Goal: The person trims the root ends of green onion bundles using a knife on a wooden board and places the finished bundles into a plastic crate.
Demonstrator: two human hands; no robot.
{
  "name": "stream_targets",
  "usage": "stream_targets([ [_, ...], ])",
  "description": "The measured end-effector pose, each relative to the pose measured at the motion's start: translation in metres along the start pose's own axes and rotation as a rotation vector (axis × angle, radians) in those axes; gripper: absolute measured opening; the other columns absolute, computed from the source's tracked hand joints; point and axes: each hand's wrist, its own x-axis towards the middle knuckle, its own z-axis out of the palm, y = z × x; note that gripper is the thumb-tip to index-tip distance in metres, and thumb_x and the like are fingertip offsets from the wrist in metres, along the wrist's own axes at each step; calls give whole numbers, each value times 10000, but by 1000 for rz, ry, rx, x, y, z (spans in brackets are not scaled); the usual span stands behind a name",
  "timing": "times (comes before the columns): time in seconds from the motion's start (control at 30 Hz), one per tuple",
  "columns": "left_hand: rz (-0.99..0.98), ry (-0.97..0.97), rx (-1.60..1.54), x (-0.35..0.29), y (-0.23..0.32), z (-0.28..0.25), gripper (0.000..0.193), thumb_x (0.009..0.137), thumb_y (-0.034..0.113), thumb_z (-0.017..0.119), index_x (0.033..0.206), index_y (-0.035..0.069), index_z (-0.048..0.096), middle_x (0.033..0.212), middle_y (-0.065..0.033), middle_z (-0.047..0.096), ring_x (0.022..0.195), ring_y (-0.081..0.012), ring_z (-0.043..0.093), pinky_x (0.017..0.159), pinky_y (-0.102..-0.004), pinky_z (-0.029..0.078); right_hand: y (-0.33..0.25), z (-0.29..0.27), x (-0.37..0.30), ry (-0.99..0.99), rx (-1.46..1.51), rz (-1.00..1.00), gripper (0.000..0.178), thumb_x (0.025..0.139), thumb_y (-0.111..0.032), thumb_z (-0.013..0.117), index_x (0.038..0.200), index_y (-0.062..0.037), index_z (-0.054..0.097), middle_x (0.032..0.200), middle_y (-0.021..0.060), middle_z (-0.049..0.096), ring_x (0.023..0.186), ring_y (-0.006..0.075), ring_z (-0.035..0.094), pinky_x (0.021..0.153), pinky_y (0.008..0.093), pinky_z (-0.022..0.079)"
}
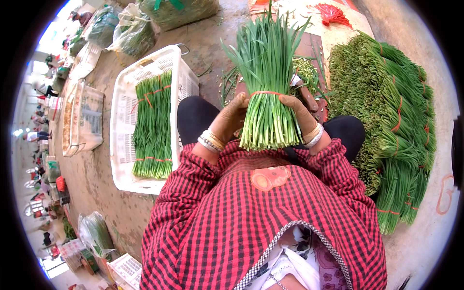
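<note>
A thick bundle of garlic chives (268, 63) stands upright before my chest, pale cut ends down and green leaf tips up. A red rubber band (266, 92) circles it. My left hand (227, 118), in a brownish glove, is closed around the bundle's left side. On the opposite side my right hand (303, 116), gloved alike, grips it near the band. Parts of the fingers are hidden behind the stems. Just beyond my right hand lies what looks like a knife with a brown handle (308, 98), partly covered, beside a pile of green trimmings (305, 72).
To my left stands a white plastic crate (123, 164) holding banded chives. A large stack of banded chives (382, 111) rises at my right. Another crate (96, 118), bulging plastic bags (133, 31) and red netting (333, 14) lie farther off. People are in the far left background.
</note>
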Motion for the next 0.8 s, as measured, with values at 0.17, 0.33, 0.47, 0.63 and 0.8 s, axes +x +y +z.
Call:
stream_targets([
  [0.17,-35,-228,-335,-6,-7,22,620,955,537,542,1307,27,543,1169,-119,664,1000,-234,669,878,-374,563,-6,10,-5,0,-194,41,549,958,-416,572,1335,-18,536,1144,54,666,982,132,652,887,279,511],
  [0.33,-71,-101,-456,-12,-7,19,636,902,564,610,1232,20,597,1132,-141,684,959,-256,688,859,-401,577,-12,2,-1,27,-697,7,805,898,-597,597,1366,48,478,1284,127,571,1184,188,534,1012,278,400],
  [0.47,-67,-96,-484,-11,-5,12,582,891,463,665,1225,-7,584,1109,-173,682,939,-278,694,847,-415,585,-30,13,-4,114,-1003,139,792,873,-616,625,1337,18,520,1100,121,643,971,170,609,845,276,475],
  [0.63,-65,-111,-472,-2,-1,-2,616,889,451,657,1281,-7,533,1123,-169,674,942,-276,690,843,-420,586,-27,13,-6,440,-1156,-325,304,928,-277,679,979,22,660,788,53,683,731,84,632,635,251,516],
  [0.8,-14,-44,-474,2,5,-12,557,884,409,679,1226,-13,558,1069,-164,687,901,-266,699,834,-401,592,4,27,-2,322,-1249,-412,244,828,-119,751,1034,-29,656,958,60,661,811,122,654,728,266,544],
])
